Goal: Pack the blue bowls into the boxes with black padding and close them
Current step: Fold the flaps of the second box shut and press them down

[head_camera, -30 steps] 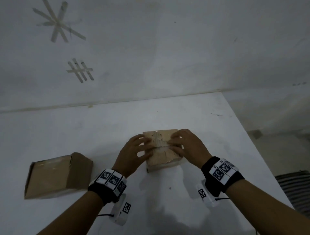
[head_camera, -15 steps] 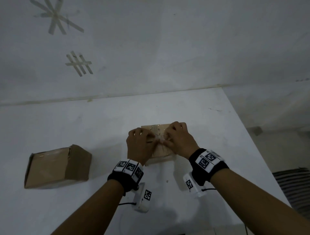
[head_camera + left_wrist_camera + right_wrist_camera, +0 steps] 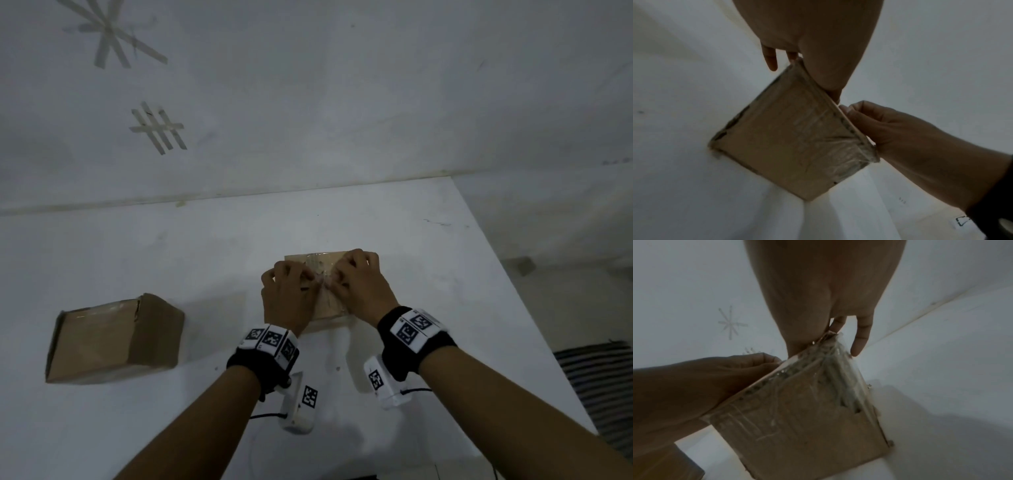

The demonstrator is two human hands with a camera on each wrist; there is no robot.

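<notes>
On the table, head view: both hands have closed in over the small box (image 3: 318,298) near the right edge of the table (image 3: 445,274); left hand (image 3: 286,298) and right hand (image 3: 359,284) now meet at its top seam, fingers curled and pinching there, where a second ago they lay spread.
Second box (image 3: 113,339): unmoved, near the left edge.
Left wrist view: box (image 3: 789,142) tape-covered, thumb on its top edge.
Right wrist view: box (image 3: 807,418) pinched along the top edge.
Meaning: probably working at the flaps; bowls and padding unseen.
</notes>
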